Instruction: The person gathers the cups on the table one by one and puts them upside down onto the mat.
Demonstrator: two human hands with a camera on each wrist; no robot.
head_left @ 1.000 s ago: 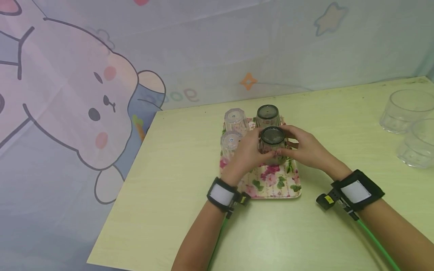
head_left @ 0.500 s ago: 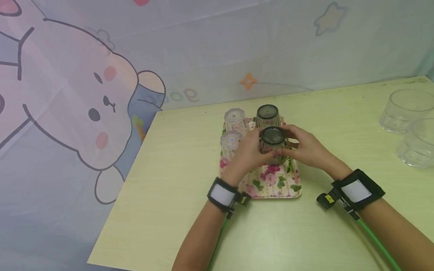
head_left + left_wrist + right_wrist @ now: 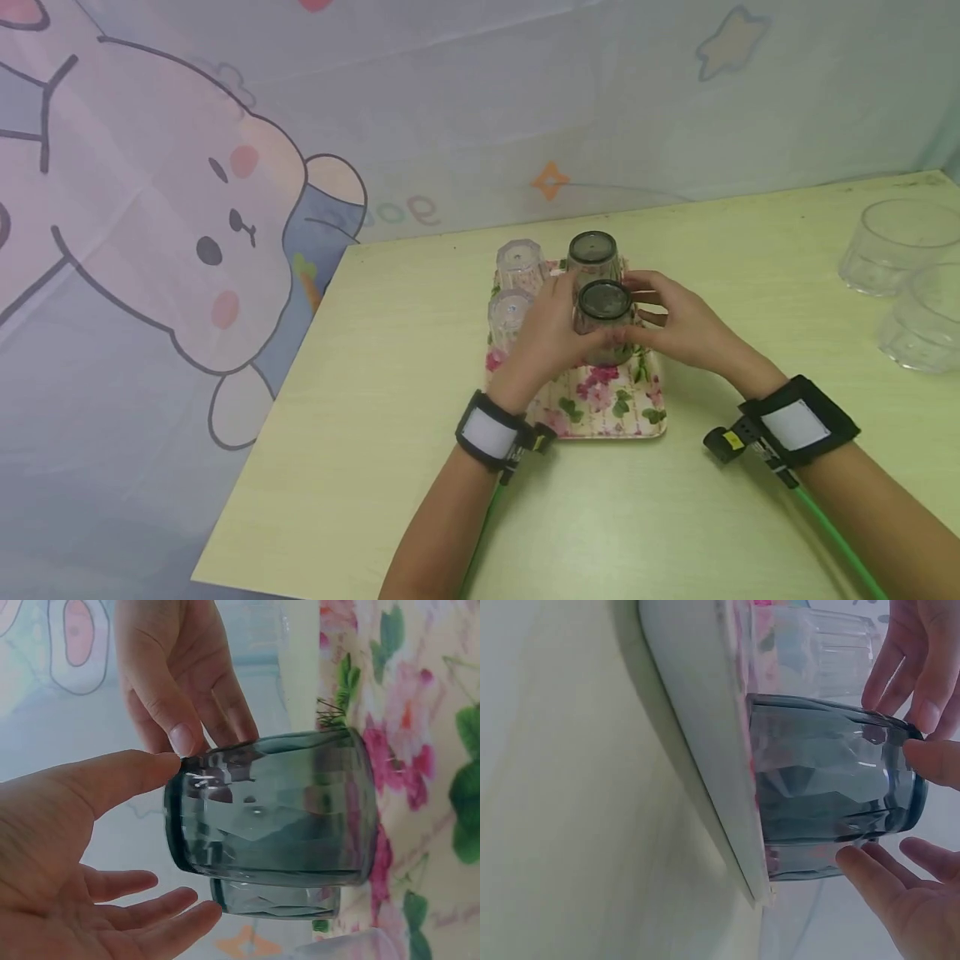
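Note:
A smoky grey glass tumbler (image 3: pixel 605 302) stands upside down on the floral tray (image 3: pixel 611 417). My left hand (image 3: pixel 547 337) is at its left side and my right hand (image 3: pixel 686 329) at its right. In the left wrist view, the left thumb touches the upper edge of the tumbler (image 3: pixel 277 810), while the other fingers are spread and loose. The right wrist view has the right hand (image 3: pixel 922 907) with relaxed fingers around the base end. Behind stands a second grey tumbler (image 3: pixel 592 250), also inverted. Two clear tumblers, a rear one (image 3: pixel 521 265) and a front one (image 3: pixel 507 317), stand inverted on the left.
Two larger clear glasses, a rear one (image 3: pixel 896 246) and a front one (image 3: pixel 926 325), stand at the right on the pale table (image 3: pixel 360 417). A cartoon-printed cloth (image 3: pixel 450 108) hangs behind the table. Both wrists wear black straps with small cameras.
The fingers of both hands have loosened slightly from the grey tumbler, and the right hand has shifted a little to the right. The tumblers and tray have stayed in place.

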